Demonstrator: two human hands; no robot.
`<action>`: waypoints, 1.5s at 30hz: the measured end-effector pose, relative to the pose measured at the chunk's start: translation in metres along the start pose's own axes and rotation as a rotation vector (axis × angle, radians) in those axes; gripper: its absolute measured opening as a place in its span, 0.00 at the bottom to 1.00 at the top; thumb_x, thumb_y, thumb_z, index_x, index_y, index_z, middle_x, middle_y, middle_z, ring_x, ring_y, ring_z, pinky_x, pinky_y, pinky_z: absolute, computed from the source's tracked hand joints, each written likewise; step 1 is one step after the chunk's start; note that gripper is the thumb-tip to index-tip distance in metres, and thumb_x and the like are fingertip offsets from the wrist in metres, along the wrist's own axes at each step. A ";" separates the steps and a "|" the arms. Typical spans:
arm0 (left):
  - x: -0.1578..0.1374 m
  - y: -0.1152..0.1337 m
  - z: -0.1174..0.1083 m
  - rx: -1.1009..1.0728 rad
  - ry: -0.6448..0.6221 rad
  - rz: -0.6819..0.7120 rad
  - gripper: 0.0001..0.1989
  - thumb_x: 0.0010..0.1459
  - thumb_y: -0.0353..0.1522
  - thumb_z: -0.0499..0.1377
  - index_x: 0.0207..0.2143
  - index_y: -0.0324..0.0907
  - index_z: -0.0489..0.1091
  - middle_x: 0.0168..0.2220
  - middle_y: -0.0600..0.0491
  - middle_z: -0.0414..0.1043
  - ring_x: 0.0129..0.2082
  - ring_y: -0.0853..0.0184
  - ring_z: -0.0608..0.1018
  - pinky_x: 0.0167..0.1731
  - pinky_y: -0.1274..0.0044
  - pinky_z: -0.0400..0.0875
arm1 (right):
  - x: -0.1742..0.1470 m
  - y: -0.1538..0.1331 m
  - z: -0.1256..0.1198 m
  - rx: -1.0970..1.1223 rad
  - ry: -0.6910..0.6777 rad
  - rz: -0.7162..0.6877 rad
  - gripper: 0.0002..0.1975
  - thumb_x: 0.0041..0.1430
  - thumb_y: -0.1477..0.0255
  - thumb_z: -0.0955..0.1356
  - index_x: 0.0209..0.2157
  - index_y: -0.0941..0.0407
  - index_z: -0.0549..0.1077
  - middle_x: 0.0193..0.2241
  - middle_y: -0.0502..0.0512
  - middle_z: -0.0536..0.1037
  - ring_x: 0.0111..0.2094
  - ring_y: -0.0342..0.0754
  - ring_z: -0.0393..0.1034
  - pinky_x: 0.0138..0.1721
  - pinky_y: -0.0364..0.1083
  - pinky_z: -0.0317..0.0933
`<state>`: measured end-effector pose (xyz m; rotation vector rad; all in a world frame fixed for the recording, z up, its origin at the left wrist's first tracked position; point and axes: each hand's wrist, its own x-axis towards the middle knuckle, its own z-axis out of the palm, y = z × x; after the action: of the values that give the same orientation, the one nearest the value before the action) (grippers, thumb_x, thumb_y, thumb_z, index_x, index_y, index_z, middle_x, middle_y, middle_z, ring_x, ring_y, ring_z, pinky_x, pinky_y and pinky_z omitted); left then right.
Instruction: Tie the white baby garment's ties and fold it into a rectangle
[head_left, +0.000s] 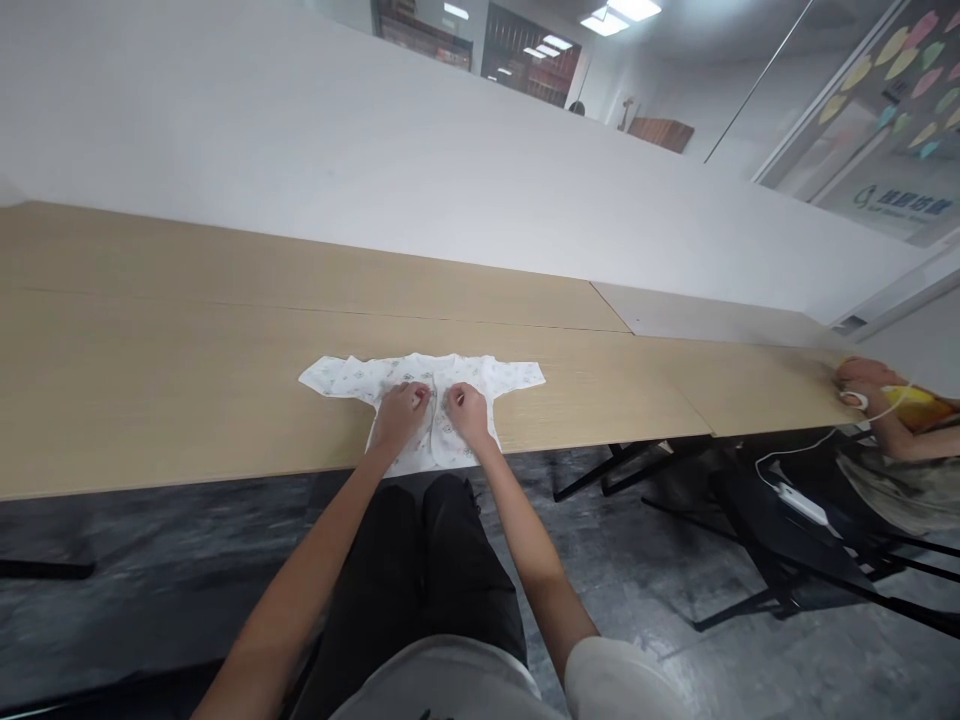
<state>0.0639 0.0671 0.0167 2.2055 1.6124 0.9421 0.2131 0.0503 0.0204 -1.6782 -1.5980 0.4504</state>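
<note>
Shirt (439, 428), white, long-sleeved, small print, lies spread on the wood-grain table (187, 360), directly under the fingers. Left hand (405, 410) and right hand (466, 408) rest over its front, 1 on each side of the center front edge, which runs between the 2 sets of fingertips. Fingers of both hands bent inward; cannot tell whether the tips meet or clamp fabric. Neckline sits just beyond the fingers; 1 sleeve extends outward to the left of the left fingers, 1 to the right of the right fingers. Hem reaches the table's near edge, on the body side of the fingers. White partition (225, 150) stands beyond the table, farther out than the fingertips. Well to the right of the fingers: another person's forearm (919, 443), black chair (776, 530), white power strip (802, 505).
</note>
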 end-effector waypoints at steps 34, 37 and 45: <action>-0.036 0.006 0.000 0.052 -0.171 0.064 0.15 0.61 0.38 0.50 0.37 0.43 0.73 0.38 0.48 0.78 0.42 0.59 0.76 0.49 0.67 0.63 | -0.034 -0.001 0.000 -0.011 -0.096 0.077 0.04 0.54 0.74 0.71 0.28 0.56 0.80 0.31 0.53 0.81 0.36 0.47 0.73 0.40 0.42 0.63; -0.036 0.005 0.000 0.023 -0.174 0.072 0.15 0.62 0.39 0.50 0.39 0.44 0.74 0.42 0.48 0.78 0.45 0.59 0.76 0.50 0.66 0.62 | -0.034 -0.001 -0.004 0.008 -0.127 0.082 0.06 0.56 0.73 0.70 0.31 0.56 0.82 0.32 0.53 0.82 0.35 0.47 0.74 0.38 0.41 0.63; -0.037 0.004 0.002 -0.022 -0.164 0.055 0.13 0.60 0.36 0.52 0.42 0.44 0.74 0.43 0.50 0.78 0.45 0.59 0.77 0.50 0.68 0.63 | -0.036 -0.004 -0.002 -0.018 -0.096 0.012 0.09 0.53 0.75 0.70 0.36 0.57 0.82 0.37 0.57 0.82 0.39 0.48 0.74 0.44 0.43 0.64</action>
<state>0.0616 0.0325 0.0040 2.2578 1.4682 0.7665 0.2063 0.0154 0.0156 -1.7033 -1.6664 0.5310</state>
